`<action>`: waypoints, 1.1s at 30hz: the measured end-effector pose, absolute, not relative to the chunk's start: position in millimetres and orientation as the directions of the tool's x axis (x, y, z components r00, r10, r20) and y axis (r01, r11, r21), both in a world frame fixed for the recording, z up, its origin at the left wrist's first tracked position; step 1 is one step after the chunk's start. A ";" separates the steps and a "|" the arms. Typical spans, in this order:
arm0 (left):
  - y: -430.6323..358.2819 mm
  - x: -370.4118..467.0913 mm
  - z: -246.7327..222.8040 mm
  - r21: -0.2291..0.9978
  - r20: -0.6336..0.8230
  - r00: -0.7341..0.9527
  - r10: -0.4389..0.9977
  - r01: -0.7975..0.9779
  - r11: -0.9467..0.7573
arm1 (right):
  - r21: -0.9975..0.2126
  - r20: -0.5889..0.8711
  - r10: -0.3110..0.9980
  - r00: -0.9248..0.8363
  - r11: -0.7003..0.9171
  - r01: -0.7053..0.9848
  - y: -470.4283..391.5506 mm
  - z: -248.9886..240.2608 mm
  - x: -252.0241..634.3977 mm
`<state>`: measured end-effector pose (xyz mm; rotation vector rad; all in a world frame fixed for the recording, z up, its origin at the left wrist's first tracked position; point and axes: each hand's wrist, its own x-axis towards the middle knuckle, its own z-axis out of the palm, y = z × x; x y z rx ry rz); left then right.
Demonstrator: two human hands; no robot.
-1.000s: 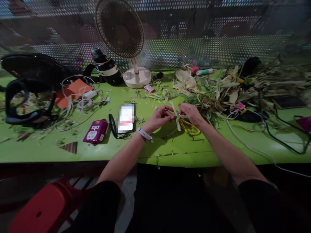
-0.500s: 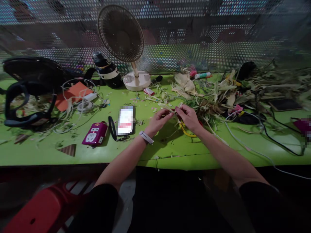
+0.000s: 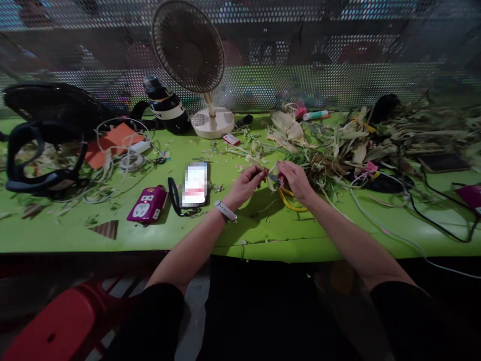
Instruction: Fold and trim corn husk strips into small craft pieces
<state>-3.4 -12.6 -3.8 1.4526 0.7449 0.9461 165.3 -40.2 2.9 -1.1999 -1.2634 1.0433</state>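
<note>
Pinching a pale husk strip [image 3: 271, 186] with the left hand [image 3: 246, 185] while the right hand [image 3: 295, 179] grasps yellow-handled scissors [image 3: 291, 205]
The strip is between the two hands, above the green table [image 3: 240, 230], perhaps held by its edge to steady it beside the blade; the scissors' loops show below the right palm, which suggests a grip near the pivot, though the fingers hide it; behind, the black bottle [image 3: 172, 123] wears its cap [image 3: 152, 83], so its contents cannot be told

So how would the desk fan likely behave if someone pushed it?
The desk fan looks apt to tip if pushed high, since its wide head stands on a thin stem. Pushed low, its flat round base would probably slide rather than roll.
</note>
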 end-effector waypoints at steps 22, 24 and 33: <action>-16.1 -1.3 0.8 0.985 -0.019 0.555 0.831 -0.134 0.112 | -0.959 0.190 0.981 0.028 0.179 0.221 -39.3 2.2 170.6; -16.5 -1.7 0.4 0.989 -0.029 0.565 0.825 -0.102 0.104 | -0.962 0.170 0.985 0.037 0.158 0.222 -38.2 7.0 174.2; -15.3 -2.9 -3.7 0.975 -0.134 0.611 0.780 -0.058 0.214 | -0.989 0.029 0.987 -0.155 0.006 -0.148 -32.6 -0.6 164.4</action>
